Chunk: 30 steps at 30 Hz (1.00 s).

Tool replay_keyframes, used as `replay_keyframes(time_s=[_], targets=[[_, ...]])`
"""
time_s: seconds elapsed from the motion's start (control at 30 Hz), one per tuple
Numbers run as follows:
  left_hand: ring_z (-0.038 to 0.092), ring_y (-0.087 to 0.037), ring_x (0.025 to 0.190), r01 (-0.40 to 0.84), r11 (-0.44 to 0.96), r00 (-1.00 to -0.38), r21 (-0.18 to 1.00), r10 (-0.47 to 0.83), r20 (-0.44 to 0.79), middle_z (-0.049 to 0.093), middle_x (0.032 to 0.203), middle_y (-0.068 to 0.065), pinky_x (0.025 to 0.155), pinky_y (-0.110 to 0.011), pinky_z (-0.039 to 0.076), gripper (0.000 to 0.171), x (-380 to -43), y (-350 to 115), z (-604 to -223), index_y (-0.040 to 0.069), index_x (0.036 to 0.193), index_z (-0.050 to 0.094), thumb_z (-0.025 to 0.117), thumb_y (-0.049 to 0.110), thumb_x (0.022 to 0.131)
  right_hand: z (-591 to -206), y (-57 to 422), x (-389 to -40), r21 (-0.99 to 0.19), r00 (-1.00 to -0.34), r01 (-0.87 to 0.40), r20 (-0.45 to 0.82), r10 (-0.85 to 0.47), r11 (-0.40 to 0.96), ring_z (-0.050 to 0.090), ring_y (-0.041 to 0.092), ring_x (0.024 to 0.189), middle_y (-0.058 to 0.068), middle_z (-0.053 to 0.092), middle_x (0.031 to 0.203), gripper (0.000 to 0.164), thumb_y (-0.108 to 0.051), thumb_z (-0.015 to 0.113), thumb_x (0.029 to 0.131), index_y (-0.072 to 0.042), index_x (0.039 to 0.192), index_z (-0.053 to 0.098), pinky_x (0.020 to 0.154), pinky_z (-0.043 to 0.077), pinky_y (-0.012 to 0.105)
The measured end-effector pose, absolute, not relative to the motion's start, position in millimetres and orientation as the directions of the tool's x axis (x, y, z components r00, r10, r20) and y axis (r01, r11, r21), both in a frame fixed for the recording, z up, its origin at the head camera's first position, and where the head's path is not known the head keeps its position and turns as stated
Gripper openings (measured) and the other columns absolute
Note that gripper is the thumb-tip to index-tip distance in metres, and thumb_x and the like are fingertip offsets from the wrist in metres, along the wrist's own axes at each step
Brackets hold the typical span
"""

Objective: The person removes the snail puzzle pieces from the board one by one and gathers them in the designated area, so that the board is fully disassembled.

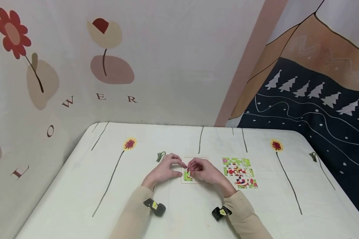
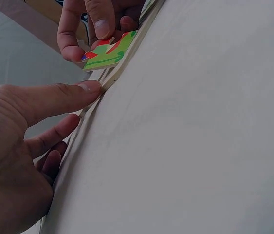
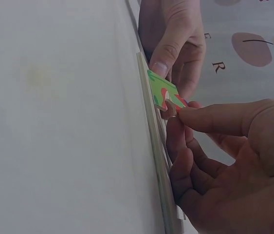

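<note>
A green puzzle piece (image 2: 108, 52) with red and white print is pinched between the thumb and fingers of my right hand (image 1: 207, 171). It is held over the left part of a pale, flat puzzle tray (image 1: 195, 182), shown tilted in the right wrist view, where the piece (image 3: 162, 91) overlaps the tray's edge. My left hand (image 1: 164, 169) rests at the tray's left side, its thumb (image 2: 81, 91) stretched along the rim and its other fingers loosely bent. The right hand covers much of the tray.
Right of the tray lies a group of colourful puzzle pieces (image 1: 239, 171), green, red and white, partly joined. A white cloth printed with flowers covers the table (image 1: 179, 212). Behind it hangs a printed curtain (image 1: 173, 66). Each wrist wears a small black camera (image 1: 158, 208).
</note>
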<state>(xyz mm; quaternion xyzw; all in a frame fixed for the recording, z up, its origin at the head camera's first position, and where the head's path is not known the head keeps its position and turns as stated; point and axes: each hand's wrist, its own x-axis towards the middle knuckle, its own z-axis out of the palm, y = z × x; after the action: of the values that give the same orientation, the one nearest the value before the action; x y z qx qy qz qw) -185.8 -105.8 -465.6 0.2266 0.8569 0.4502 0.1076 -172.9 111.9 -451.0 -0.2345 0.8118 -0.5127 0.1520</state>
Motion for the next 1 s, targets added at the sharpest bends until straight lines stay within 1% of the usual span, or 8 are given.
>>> replay_keyframes(time_s=[0.27, 0.5, 0.7, 0.77, 0.9, 1.0], targets=[[0.038, -0.029, 0.120, 0.295, 0.494, -0.874, 0.818, 0.486, 0.021, 0.051, 0.119, -0.006, 0.101, -0.057, 0.027, 0.024, -186.0, -106.0, -465.4, 0.017, 0.100, 0.075, 0.077, 0.007, 0.078, -450.4, 111.5, -173.1, -0.907, -0.842, -0.237, 0.013, -0.539, 0.349, 0.055, 0.019, 0.079, 0.009, 0.061, 0.087, 0.022, 0.012, 0.056, 0.081, 0.002, 0.100, 0.063, 0.069, 0.043, 0.024], [0.039, -0.030, 0.120, 0.300, 0.494, -0.873, 0.816, 0.487, 0.026, 0.052, 0.118, -0.006, 0.101, -0.057, 0.027, 0.025, -185.0, -105.9, -463.9, 0.016, 0.100, 0.075, 0.077, 0.007, 0.077, -447.7, 112.2, -171.0, -0.915, -0.850, -0.215, 0.004, -0.527, 0.341, 0.054, 0.018, 0.079, 0.010, 0.060, 0.087, 0.023, 0.013, 0.057, 0.080, 0.003, 0.100, 0.063, 0.068, 0.042, 0.024], [0.039, -0.030, 0.120, 0.301, 0.494, -0.873, 0.816, 0.486, 0.028, 0.052, 0.119, -0.007, 0.101, -0.056, 0.027, 0.024, -183.9, -105.9, -462.1, 0.015, 0.100, 0.075, 0.077, 0.006, 0.078, -444.7, 116.8, -169.2, -0.928, -0.857, -0.195, 0.003, -0.515, 0.319, 0.054, 0.021, 0.079, 0.014, 0.060, 0.088, 0.023, 0.013, 0.058, 0.080, 0.004, 0.101, 0.062, 0.067, 0.042, 0.024], [0.038, -0.030, 0.120, 0.291, 0.494, -0.876, 0.819, 0.482, 0.020, 0.051, 0.119, -0.006, 0.101, -0.057, 0.027, 0.024, -183.6, -105.6, -461.7, 0.016, 0.100, 0.075, 0.076, 0.006, 0.078, -443.1, 118.9, -168.4, -0.923, -0.860, -0.196, -0.001, -0.511, 0.331, 0.054, 0.022, 0.079, 0.014, 0.060, 0.088, 0.023, 0.013, 0.057, 0.081, 0.004, 0.102, 0.062, 0.068, 0.042, 0.024], [0.038, -0.030, 0.120, 0.274, 0.494, -0.880, 0.825, 0.475, 0.008, 0.051, 0.118, -0.005, 0.101, -0.057, 0.027, 0.023, -183.1, -104.9, -461.3, 0.016, 0.100, 0.075, 0.076, 0.006, 0.079, -438.7, 121.1, -167.0, -0.916, -0.867, -0.181, -0.023, -0.498, 0.358, 0.054, 0.026, 0.080, 0.020, 0.059, 0.089, 0.022, 0.015, 0.054, 0.083, 0.007, 0.103, 0.061, 0.070, 0.042, 0.025], [0.038, -0.030, 0.120, 0.276, 0.495, -0.880, 0.824, 0.474, 0.010, 0.051, 0.118, -0.004, 0.101, -0.057, 0.027, 0.023, -182.9, -104.9, -462.3, 0.016, 0.100, 0.075, 0.076, 0.007, 0.079, -437.9, 123.4, -167.6, -0.917, -0.868, -0.177, -0.026, -0.497, 0.357, 0.054, 0.028, 0.081, 0.022, 0.058, 0.090, 0.022, 0.015, 0.053, 0.083, 0.009, 0.103, 0.060, 0.071, 0.042, 0.026]])
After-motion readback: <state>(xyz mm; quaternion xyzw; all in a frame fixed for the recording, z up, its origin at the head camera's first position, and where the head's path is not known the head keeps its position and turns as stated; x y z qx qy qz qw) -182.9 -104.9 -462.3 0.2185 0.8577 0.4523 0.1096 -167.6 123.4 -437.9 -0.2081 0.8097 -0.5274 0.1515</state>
